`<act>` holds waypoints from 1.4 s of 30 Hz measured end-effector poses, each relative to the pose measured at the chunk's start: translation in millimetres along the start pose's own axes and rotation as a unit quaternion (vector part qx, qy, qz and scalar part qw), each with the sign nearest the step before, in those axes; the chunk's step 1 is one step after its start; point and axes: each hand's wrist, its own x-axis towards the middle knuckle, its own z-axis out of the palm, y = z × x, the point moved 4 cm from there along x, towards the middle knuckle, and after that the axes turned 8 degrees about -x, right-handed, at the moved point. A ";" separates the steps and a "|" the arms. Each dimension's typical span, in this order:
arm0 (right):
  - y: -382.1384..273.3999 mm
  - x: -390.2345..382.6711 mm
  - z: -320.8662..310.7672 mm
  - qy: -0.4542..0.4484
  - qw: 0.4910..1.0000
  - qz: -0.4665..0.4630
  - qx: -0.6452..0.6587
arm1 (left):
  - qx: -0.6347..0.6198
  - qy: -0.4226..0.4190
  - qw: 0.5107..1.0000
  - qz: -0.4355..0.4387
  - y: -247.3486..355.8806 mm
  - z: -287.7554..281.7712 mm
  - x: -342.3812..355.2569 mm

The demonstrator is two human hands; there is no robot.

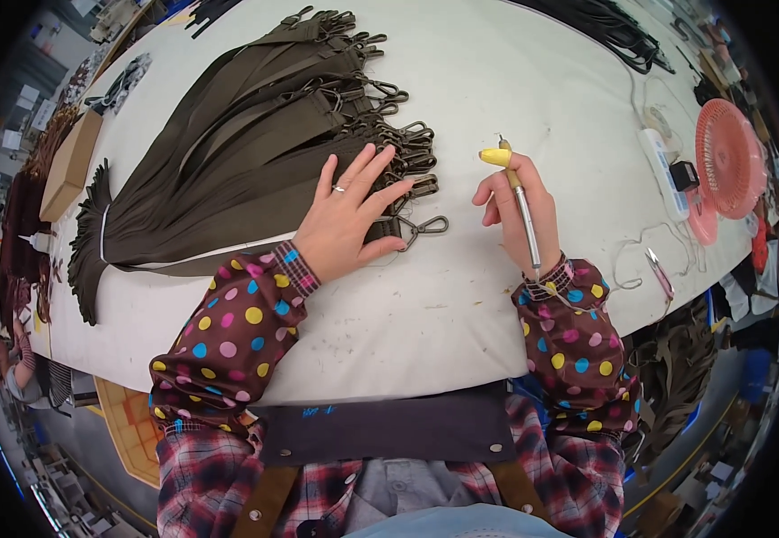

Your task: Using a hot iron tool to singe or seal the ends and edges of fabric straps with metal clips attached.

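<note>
My left hand (351, 215) lies flat with fingers spread on a big bundle of dark olive webbing straps (228, 170). Metal snap hooks (412, 148) hang off the straps' right ends, and one hook (427, 226) sticks out just past my left fingers. To the right, my right hand (533, 211) is closed round a slim pen-shaped tool (526, 215) with a silver body and a thin dark tip pointing away from me. A cord seems to leave the tool's near end by the cuff. A yellow finger cover (495, 157) sits on my right index finger, apart from the straps.
A white band (103, 235) ties the bundle's left end. At the right stand a pink fan (728, 160), a white power strip (663, 174) with a black plug, and thread snips (659, 273). A cardboard box (71, 166) is at the left, more dark straps (600, 27) far right.
</note>
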 end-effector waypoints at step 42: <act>-0.3 -32.8 58.0 -0.125 0.978 0.041 0.160 | -0.333 -0.059 0.925 -0.172 12.7 -3.8 -36.3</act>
